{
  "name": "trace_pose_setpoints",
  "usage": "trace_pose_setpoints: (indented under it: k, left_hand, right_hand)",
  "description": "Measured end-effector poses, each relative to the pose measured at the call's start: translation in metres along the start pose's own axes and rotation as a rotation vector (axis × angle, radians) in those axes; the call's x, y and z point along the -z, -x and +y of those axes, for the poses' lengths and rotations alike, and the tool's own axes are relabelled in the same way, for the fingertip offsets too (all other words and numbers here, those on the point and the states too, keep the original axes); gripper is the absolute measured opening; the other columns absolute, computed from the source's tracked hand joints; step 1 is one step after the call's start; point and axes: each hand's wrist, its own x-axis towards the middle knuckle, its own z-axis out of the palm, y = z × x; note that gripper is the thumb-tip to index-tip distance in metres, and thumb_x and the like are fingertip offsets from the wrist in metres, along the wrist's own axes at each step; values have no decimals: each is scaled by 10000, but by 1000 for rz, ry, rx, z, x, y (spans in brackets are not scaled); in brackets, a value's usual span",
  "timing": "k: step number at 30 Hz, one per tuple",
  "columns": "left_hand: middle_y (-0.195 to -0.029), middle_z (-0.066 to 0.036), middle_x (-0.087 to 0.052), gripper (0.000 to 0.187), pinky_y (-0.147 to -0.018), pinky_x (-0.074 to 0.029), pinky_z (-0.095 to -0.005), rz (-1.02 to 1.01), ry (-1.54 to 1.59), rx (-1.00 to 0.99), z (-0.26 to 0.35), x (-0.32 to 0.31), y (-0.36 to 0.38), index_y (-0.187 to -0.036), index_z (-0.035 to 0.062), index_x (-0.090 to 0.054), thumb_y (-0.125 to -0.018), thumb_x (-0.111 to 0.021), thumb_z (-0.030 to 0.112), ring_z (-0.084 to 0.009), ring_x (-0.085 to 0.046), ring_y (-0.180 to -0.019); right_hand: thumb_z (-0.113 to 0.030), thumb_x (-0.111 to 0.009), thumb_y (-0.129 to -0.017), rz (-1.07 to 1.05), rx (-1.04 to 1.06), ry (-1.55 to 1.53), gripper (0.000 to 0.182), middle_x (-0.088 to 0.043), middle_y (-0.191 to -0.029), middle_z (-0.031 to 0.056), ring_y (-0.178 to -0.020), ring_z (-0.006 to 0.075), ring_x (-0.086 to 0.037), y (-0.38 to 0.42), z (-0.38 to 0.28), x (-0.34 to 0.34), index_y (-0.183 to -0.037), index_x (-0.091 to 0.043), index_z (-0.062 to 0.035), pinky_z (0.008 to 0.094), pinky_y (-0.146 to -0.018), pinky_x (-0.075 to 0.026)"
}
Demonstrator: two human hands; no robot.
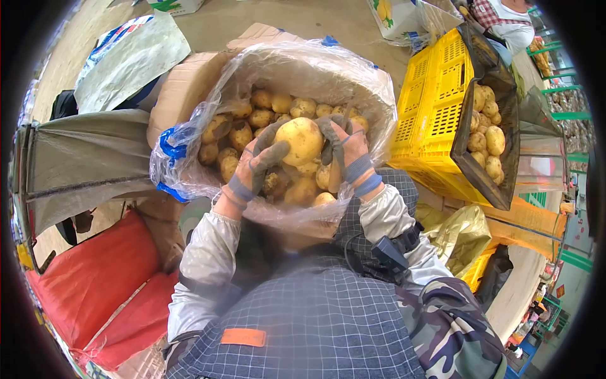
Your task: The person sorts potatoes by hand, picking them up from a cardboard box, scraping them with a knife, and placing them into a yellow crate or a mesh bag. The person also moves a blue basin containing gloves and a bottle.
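Note:
A large yellow potato (pixel 298 141) is held up between my two gloved hands, above an open cardboard box lined with clear plastic (pixel 278 60). My left hand (pixel 259 163) is closed around its left side, the thumb lying across the front. On the right side, the fingers of my right hand (pixel 346 146) are bent and press against the potato. A narrow brownish piece (pixel 334 175) shows along my right palm; I cannot make out its kind. Many loose potatoes (pixel 261 118) lie in the box beneath and behind my hands, some with dirt on them.
To the right, a yellow plastic crate (pixel 435 95) stands tilted beside a dark-rimmed crate (pixel 464 165) of potatoes (pixel 495 140). Red sacks (pixel 104 284) lie at lower left. A grey sheet (pixel 132 63) is at upper left. Another person (pixel 505 25) is at upper right.

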Motion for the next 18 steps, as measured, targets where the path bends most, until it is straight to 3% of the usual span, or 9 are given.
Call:
trace_pose_setpoints:
  k: [2,5,8,11,14,17,18]
  left_hand:
    - [-1210,-111,-627,701,-666,-558,-274,3,-3,11,0,0,0,-1455,7,-441,-892,-667,358,-183,-692,-835]
    - [-1197,-112,-634,680,-645,-552,-270,24,0,19,4,-3,1,-1448,9,-448,-901,-673,344,-180,-692,-808]
    - [-1165,-111,-647,656,-643,-552,-266,71,-11,31,9,-5,2,-1445,12,-453,-910,-682,314,-169,-689,-786]
    - [-1133,-106,-658,643,-634,-550,-262,94,-45,45,10,-1,1,-1443,16,-457,-912,-693,290,-154,-682,-773]
    - [-1111,-99,-662,643,-618,-545,-260,110,-59,41,0,3,-2,-1442,18,-461,-911,-699,291,-141,-673,-763]
    - [-1111,-97,-660,647,-615,-539,-255,120,-61,38,-4,4,-2,-1439,18,-469,-915,-694,324,-133,-667,-755]
    - [-1115,-95,-659,646,-615,-536,-252,120,-38,16,-4,3,-2,-1437,18,-472,-920,-687,340,-129,-665,-753]
  right_hand:
    - [-218,-684,-922,81,-25,-111,301,-648,-1056,93,-734,186,-621,7,-6,-9,-1186,-649,-78,334,-701,-551]
    - [-212,-696,-916,-16,283,227,283,-667,-1061,81,-813,173,-642,-6,11,7,-1153,-654,-63,319,-726,-546]
    - [-166,-718,-892,12,543,317,257,-686,-1064,86,-907,169,-657,-9,16,9,-1125,-659,-77,312,-764,-547]
    - [-124,-730,-866,-26,945,479,252,-692,-1082,93,-939,166,-664,-9,15,5,-1106,-663,-88,310,-763,-550]
    - [-108,-748,-837,-81,1124,654,296,-703,-1040,97,-908,186,-675,-5,14,-1,-1113,-650,-66,321,-776,-553]
    - [-112,-747,-846,-84,825,362,322,-685,-1136,97,-965,207,-670,-12,24,4,-1144,-638,-51,344,-828,-554]
    - [-116,-751,-849,-114,615,225,355,-679,-1158,98,-982,210,-668,-9,14,4,-1174,-624,-50,343,-838,-554]
